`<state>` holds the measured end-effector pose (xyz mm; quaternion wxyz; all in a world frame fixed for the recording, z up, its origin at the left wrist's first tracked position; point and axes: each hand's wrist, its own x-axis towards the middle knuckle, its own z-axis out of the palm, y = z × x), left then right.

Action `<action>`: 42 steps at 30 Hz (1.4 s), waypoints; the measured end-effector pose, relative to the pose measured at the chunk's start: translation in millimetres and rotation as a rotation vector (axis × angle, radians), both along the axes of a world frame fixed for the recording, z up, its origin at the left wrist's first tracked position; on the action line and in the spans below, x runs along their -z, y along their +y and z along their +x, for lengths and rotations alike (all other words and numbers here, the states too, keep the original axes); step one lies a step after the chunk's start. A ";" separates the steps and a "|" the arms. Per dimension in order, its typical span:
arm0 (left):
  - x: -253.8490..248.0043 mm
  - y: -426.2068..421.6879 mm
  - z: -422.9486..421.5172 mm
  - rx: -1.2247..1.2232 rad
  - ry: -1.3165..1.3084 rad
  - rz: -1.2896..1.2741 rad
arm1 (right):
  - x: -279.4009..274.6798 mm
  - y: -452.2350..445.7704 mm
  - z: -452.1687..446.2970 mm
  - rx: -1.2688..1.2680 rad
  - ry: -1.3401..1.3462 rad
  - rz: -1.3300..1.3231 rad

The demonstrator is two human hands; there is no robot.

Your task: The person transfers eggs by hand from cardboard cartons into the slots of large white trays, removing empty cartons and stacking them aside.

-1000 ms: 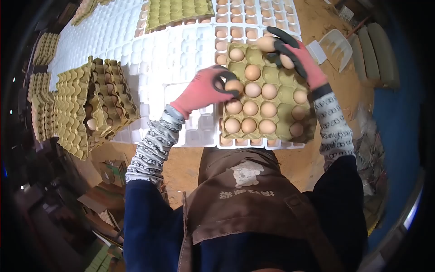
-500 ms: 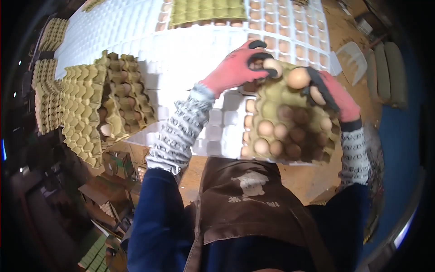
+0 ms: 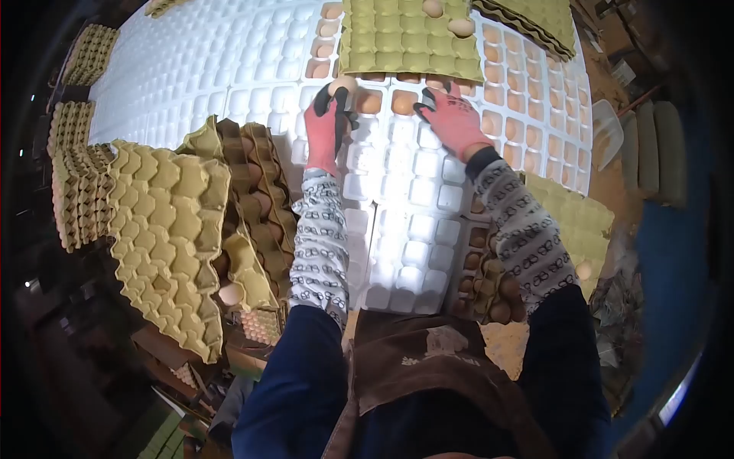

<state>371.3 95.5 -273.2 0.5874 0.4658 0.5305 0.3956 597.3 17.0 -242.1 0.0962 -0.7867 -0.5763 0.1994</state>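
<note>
A pale egg [image 3: 343, 85] sits in the black-tipped fingers of my left hand [image 3: 324, 131], closed over the back part of the white plastic egg tray [image 3: 413, 222]. Right beside it, a brown egg [image 3: 369, 102] rests in a compartment, and another brown egg [image 3: 403, 102] lies between my two hands. My right hand [image 3: 456, 125] reaches down with bent fingers at a compartment in the same row; whatever is under the fingertips is hidden. Both hands wear pink gloves.
A yellow pulp tray [image 3: 409, 46] with two loose eggs covers filled cells at the back. Tilted pulp trays [image 3: 164, 237] with eggs stand left. More eggs in pulp trays [image 3: 501, 294] lie under my right forearm. Filled white trays [image 3: 527, 115] extend right.
Both hands have left the egg-filled pulp tray on the right and are now over the white tray. The view has shifted, and brown eggs now show in the row between my hands.
</note>
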 end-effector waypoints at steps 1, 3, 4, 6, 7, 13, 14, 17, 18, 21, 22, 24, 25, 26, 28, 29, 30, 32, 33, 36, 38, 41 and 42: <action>24.3 9.6 -8.8 -0.035 0.078 0.162 | 0.5 -1.1 8.7 0.013 0.088 0.030; -4.4 4.2 -3.5 -0.020 0.466 0.220 | -4.9 2.5 26.1 0.258 0.397 0.039; -8.3 8.4 -4.4 0.028 0.663 0.295 | -7.3 6.1 34.6 0.377 0.549 0.049; -18.9 16.8 -1.0 0.001 0.786 0.307 | 4.5 5.8 49.7 0.498 0.843 0.065; -20.4 21.4 1.4 -0.151 0.662 0.341 | 10.9 2.4 55.9 0.563 0.989 0.079; 22.4 43.1 -8.3 -0.191 0.678 0.735 | 43.8 -11.9 34.7 0.249 -0.125 0.425; 10.7 29.9 -2.1 -0.247 0.601 0.737 | 28.8 -15.1 37.7 0.113 -0.077 0.161; -26.3 -17.5 25.1 -0.247 0.394 0.807 | 12.0 -34.2 43.5 0.046 -0.001 0.195; -33.5 -38.6 38.1 -0.167 0.358 0.793 | -1.1 -49.2 54.6 0.095 0.152 0.272; -68.9 -115.2 81.0 0.210 0.146 0.750 | -150.1 -125.0 87.7 0.232 0.591 0.325; -83.9 -145.9 93.8 0.413 0.002 0.713 | -181.2 -156.0 106.8 0.187 0.539 0.250; -121.7 -193.6 115.8 0.860 0.143 0.907 | -198.9 -224.3 139.3 0.088 0.494 0.157; -133.0 -210.3 130.0 0.998 0.345 1.107 | -191.4 -253.4 147.4 0.031 0.495 0.141; -139.1 -224.6 145.3 1.065 0.360 1.099 | -181.2 -279.6 145.7 -0.125 0.329 0.145; -132.5 -248.6 173.2 1.222 0.482 1.098 | -148.3 -312.8 141.6 -0.302 0.080 0.130; -130.9 -255.5 177.2 1.252 0.506 1.089 | -127.3 -322.8 136.6 -0.327 0.001 0.110; -129.3 -262.3 181.2 1.283 0.531 1.081 | -116.1 -332.6 134.3 -0.351 -0.075 0.088; -136.7 -255.7 171.6 1.215 0.418 0.944 | -128.5 -347.5 145.9 -0.183 0.254 0.319; -134.2 -255.8 158.6 1.031 0.158 0.682 | -130.7 -356.8 152.8 -0.097 0.428 0.426; -137.2 -247.6 112.3 0.735 -0.232 -0.088 | -133.0 -380.3 177.1 0.239 1.041 0.371; -147.3 -263.6 110.1 1.017 0.191 0.189 | -140.3 -373.2 182.8 0.202 1.446 0.067; -139.7 -298.8 122.5 1.188 0.808 0.861 | -106.4 -372.3 133.5 -0.499 0.098 0.353; -143.6 -296.4 122.3 1.187 0.721 0.701 | -100.5 -377.4 136.0 -0.491 0.124 0.344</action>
